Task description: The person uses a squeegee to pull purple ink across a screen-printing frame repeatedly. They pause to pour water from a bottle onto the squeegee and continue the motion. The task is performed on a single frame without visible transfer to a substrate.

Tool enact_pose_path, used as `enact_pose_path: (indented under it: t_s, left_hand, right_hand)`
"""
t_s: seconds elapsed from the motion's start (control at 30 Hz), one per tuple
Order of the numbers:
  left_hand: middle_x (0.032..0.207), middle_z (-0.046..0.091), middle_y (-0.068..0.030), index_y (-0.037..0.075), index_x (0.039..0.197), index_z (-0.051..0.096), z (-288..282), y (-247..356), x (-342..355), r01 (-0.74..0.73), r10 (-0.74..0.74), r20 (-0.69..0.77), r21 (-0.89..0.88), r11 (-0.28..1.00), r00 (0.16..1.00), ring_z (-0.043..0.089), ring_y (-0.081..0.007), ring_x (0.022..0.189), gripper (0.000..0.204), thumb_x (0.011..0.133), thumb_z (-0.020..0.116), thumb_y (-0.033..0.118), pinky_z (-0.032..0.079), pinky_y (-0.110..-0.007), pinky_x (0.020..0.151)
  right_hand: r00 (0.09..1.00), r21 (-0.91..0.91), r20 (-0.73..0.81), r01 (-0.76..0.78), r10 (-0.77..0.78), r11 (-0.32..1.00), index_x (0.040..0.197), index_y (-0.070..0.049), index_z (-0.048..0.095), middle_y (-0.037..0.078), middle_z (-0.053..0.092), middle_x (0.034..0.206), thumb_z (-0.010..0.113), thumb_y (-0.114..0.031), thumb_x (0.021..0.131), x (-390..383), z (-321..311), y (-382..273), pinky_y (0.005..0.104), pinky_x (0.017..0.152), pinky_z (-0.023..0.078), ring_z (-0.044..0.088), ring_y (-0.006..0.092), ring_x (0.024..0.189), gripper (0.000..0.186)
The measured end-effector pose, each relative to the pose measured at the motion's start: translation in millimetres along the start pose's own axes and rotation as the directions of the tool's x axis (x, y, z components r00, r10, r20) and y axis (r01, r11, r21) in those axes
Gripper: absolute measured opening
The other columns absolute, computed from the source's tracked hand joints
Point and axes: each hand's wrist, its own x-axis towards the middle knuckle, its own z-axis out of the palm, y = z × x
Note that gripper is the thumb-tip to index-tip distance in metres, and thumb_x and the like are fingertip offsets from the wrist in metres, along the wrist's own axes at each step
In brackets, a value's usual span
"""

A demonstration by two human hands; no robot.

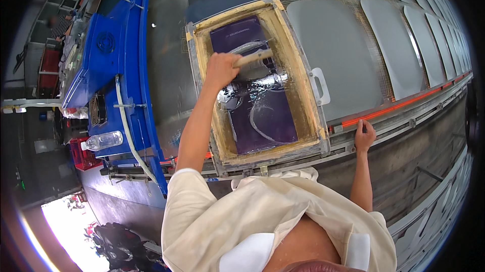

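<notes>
A wood-edged printing screen [320, 131] lies in front of me, with dark purple mesh areas [270, 133] and pale outline shapes. Glossy dark ink [257, 86] spreads over its middle. My left hand [222, 71] is closed round one end of a beige squeegee [256, 58], which lies crosswise over the upper half of the screen. To the right, my right hand [365, 136] hangs at the table's edge rail, fingers curled together near the orange strip [399, 104]. Whether anything is between those fingers, I cannot make out.
Rounded grey panels [333, 55] line the long table to the right. A white handle [320, 86] juts from the screen's right side. At the left stands a blue machine [132, 65] with a hose and a clear plastic bottle [103, 140]. A red crate [83, 155] is beyond it.
</notes>
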Motion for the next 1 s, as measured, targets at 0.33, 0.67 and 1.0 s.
enact_pose_path:
  t_s: [0.33,0.67,1.0]
  left_hand:
    - [0.098,0.075,-0.0041,0.015,0.103,0.077,5,-8,8,-0.021,0.024,0.083,-0.033,0.999,0.996,0.068,-0.0275,0.091,0.027,0.076,0.074,0.017,0.046,-0.042,0.078]
    - [0.095,0.074,-0.0032,0.015,0.103,0.076,-5,16,-17,0.064,-0.065,0.145,0.009,0.998,0.987,0.068,-0.0270,0.087,0.026,0.077,0.074,0.018,0.046,-0.042,0.081]
    - [0.096,0.075,-0.0044,0.015,0.104,0.077,16,4,-34,-0.007,0.007,-0.023,0.005,1.000,1.000,0.069,-0.0281,0.090,0.028,0.076,0.078,0.017,0.049,-0.041,0.080]
  right_hand:
    - [1.000,0.015,-0.005,0.000,0.000,1.000,0.092,-0.006,0.073,0.009,0.072,0.085,0.069,-0.023,0.095,1,-2,1,0.0406,0.082,0.048,0.067,0.0290,0.081,0.017]
    - [0.999,0.011,0.001,0.044,-0.044,0.999,0.093,-0.005,0.073,0.010,0.072,0.085,0.070,-0.023,0.095,0,0,5,0.0411,0.080,0.048,0.067,0.0311,0.082,0.018]
    - [0.999,0.027,-0.007,0.031,-0.031,0.999,0.090,-0.005,0.073,0.009,0.072,0.082,0.070,-0.021,0.095,3,0,3,0.0408,0.079,0.048,0.067,0.0301,0.079,0.017]
